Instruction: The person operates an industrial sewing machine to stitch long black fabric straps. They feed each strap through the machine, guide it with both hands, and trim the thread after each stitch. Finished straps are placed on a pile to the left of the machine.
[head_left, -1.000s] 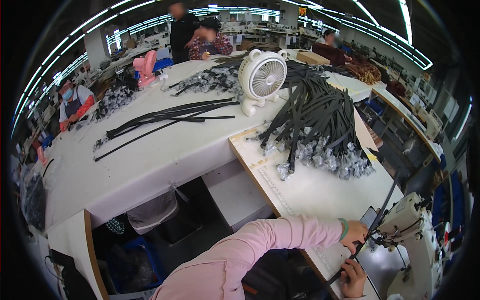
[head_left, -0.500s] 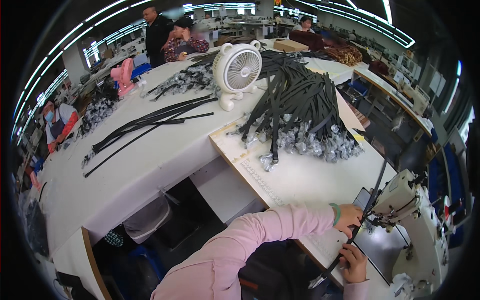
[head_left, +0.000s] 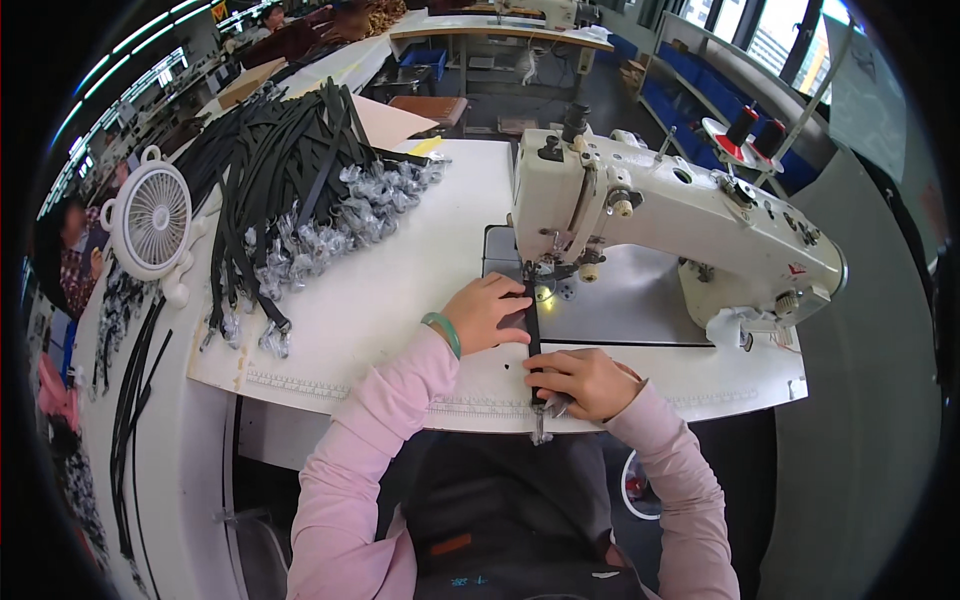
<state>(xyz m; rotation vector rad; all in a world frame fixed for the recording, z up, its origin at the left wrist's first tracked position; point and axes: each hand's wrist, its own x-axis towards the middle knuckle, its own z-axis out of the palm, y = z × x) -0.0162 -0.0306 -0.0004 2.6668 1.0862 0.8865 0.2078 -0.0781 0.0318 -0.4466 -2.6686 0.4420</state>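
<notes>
A white industrial sewing machine (head_left: 700, 225) stands at the right, its needle area lit over a steel bed plate (head_left: 620, 300). A narrow black strap (head_left: 532, 325) runs lengthwise from under the presser foot toward me, with a clear-wrapped fitting (head_left: 543, 428) at its near end. My left hand (head_left: 483, 318), wearing a green bangle, has its curved fingers pressed on the strap just before the foot. My right hand (head_left: 580, 380) is closed on the strap nearer the table edge, index finger across it.
A pile of black straps with wrapped fittings (head_left: 280, 190) covers the back left, beside a white fan (head_left: 150, 220). More straps (head_left: 130, 420) lie on the side table. A co-worker (head_left: 72, 255) is at far left. A thread stand (head_left: 740, 140) rises behind the machine.
The view has swung right, centring the sewing machine and both hands, which remain on the strap. The strap pile and fan now appear farther left.
</notes>
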